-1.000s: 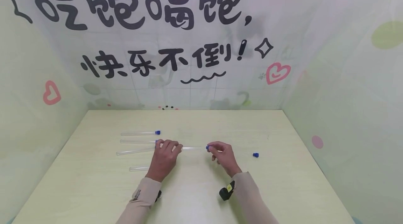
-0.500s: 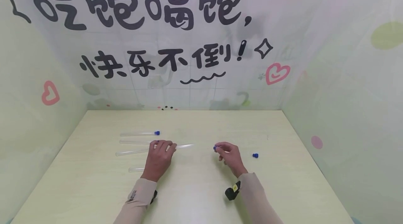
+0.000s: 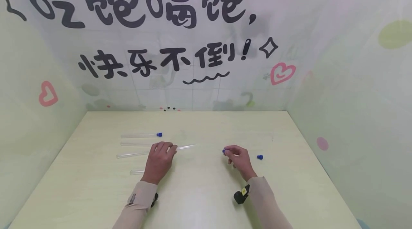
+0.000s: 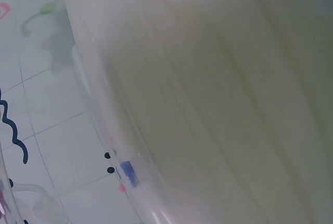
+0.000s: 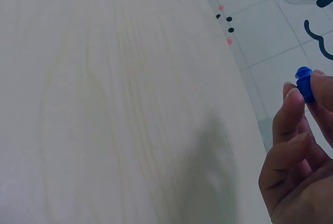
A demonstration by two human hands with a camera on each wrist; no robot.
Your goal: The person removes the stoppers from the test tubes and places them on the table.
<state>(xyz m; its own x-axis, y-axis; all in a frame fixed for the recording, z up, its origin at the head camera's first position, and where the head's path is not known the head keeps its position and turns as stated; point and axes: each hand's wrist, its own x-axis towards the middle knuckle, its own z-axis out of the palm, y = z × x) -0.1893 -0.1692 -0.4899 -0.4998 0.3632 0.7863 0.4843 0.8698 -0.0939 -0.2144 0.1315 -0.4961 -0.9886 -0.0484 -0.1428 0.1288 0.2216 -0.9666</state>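
Note:
My left hand (image 3: 160, 162) holds a clear test tube (image 3: 186, 147) just above the table. The tube's bare end points right, and its other end is hidden behind the fingers. Between thumb and fingertips of my right hand (image 3: 239, 160) is a small blue stopper (image 3: 224, 151), apart from the tube; the right wrist view shows this stopper (image 5: 306, 88) at close range. Left of the left hand lie several more test tubes (image 3: 132, 155). The farthest has a blue stopper (image 3: 159, 134) in its end; the right ends of the others are covered by the left hand.
A loose blue stopper (image 3: 260, 157) lies on the table (image 3: 206, 193), to the right of the right hand. Printed cloth walls (image 3: 193, 93) enclose the table at the back and both sides. The left wrist view is mostly blurred table.
Both hands have drawn apart: the left hand with the tube moved left, the right hand with the stopper moved right. The tube now tilts slightly upward to the right.

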